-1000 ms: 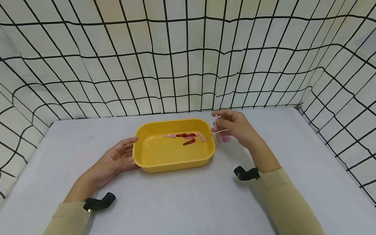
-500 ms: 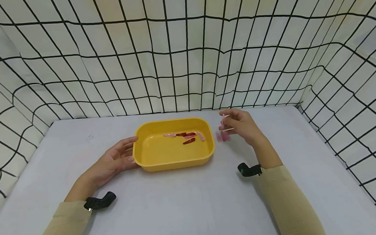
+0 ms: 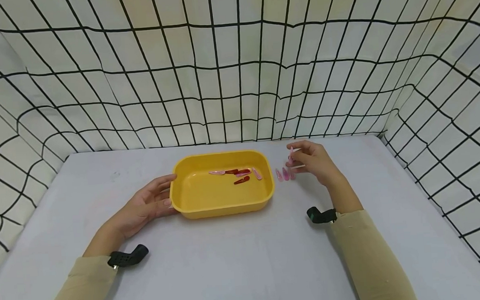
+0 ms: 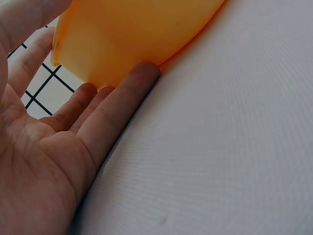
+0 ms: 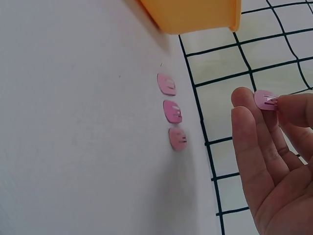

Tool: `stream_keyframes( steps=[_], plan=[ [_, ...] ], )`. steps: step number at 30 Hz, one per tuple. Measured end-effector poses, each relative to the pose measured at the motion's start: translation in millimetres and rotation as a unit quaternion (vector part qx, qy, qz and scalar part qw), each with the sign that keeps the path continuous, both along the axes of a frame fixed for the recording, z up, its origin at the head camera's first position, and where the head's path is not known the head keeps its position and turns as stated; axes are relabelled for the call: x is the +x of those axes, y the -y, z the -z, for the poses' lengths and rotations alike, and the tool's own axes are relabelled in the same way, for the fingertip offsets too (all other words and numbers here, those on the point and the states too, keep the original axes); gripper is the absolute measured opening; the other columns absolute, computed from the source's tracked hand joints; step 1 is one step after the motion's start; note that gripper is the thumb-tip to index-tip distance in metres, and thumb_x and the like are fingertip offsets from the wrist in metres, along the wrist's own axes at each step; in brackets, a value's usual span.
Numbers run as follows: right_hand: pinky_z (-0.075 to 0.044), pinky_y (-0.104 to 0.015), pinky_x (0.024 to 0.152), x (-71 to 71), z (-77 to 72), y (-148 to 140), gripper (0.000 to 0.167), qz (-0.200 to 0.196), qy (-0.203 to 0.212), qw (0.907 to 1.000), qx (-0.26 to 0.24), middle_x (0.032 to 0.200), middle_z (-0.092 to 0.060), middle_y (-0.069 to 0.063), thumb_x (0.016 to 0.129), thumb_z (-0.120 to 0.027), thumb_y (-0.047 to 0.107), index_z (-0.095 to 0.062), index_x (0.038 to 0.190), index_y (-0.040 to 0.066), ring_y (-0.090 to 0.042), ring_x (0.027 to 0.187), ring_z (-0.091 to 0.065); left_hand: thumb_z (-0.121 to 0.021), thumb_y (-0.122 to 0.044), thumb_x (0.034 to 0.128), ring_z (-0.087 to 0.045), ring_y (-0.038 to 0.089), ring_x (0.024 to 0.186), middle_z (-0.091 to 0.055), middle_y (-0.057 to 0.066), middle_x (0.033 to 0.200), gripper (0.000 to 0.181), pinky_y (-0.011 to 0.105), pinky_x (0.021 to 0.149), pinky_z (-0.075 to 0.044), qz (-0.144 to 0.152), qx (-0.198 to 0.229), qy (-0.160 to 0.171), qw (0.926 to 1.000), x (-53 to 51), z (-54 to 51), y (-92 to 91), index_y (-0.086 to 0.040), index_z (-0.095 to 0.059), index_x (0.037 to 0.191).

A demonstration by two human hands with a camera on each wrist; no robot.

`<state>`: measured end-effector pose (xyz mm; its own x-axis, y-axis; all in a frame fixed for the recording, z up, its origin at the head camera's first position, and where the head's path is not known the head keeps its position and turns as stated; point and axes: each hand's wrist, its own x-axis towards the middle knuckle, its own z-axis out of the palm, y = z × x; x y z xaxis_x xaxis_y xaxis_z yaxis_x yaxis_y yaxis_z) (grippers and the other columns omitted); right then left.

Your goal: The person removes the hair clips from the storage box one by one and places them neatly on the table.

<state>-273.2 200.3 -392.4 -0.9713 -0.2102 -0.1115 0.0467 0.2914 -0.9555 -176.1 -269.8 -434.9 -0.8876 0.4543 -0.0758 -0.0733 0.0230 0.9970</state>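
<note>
My left hand (image 3: pixel 142 210) rests against the left end of the yellow tray (image 3: pixel 210 211), its fingers fairly straight along the wall; the left wrist view shows the fingertips touching the tray (image 4: pixel 122 39). Inside the tray lie several hair clips, among them a dark red one (image 3: pixel 242 180) and a pink one (image 3: pixel 257 173). To the right of the tray my right hand (image 3: pixel 317 163) pinches a pink clip (image 5: pixel 265 100) between thumb and fingers, above the table. Three pink clips (image 5: pixel 172 112) lie in a row on the table below that hand.
A white table (image 3: pixel 230 260) bears the tray. Black netting (image 3: pixel 227 82) over pale cloth rises behind it and along both sides. Each wrist carries a small black camera, one on the left (image 3: pixel 128 257) and one on the right (image 3: pixel 321 215).
My right hand has moved a little to the right, away from the tray, with the pink clip still pinched. The row of clips beneath it shows more fully. My left hand stays at the tray.
</note>
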Motion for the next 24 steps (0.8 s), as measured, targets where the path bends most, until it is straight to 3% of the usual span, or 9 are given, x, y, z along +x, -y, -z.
stream_keyframes(
  steps=[11,18,24],
  plan=[
    [-0.062,-0.034,0.079,-0.4,8.7,-9.6,0.038,0.010,0.017,0.9994,0.028,0.118,-0.062,-0.023,0.102,-0.056,0.017,-0.056,0.137,0.004,-0.025,0.096,-0.071,-0.059,-0.004,0.0983,-0.053,0.013,0.131,-0.019,0.019,0.162,0.066,0.035,0.098,-0.054,-0.001,-0.005,0.001,1.0000,0.3,2.3,-1.7,-0.012,-0.027,0.156],
    [-0.060,-0.033,0.082,-3.6,10.6,-13.0,0.035,0.017,0.023,0.9973,0.068,0.115,-0.065,-0.018,0.101,-0.057,0.021,-0.060,0.133,0.007,-0.028,0.100,-0.065,-0.058,-0.002,0.0982,-0.053,0.013,0.130,-0.018,0.021,0.162,0.066,0.035,0.097,-0.055,0.003,-0.002,-0.007,1.0000,-0.4,1.8,-1.0,-0.011,-0.027,0.156],
    [-0.046,-0.027,0.069,-3.4,12.4,-16.6,0.031,0.026,0.041,0.9905,0.129,0.102,-0.067,-0.012,0.098,-0.060,0.020,-0.065,0.127,0.010,-0.024,0.091,-0.061,-0.058,-0.001,0.0980,-0.052,0.012,0.130,-0.018,0.022,0.162,0.067,0.034,0.097,-0.055,-0.001,-0.002,-0.003,1.0000,0.3,-1.1,-1.4,-0.011,-0.027,0.156]
  ],
)
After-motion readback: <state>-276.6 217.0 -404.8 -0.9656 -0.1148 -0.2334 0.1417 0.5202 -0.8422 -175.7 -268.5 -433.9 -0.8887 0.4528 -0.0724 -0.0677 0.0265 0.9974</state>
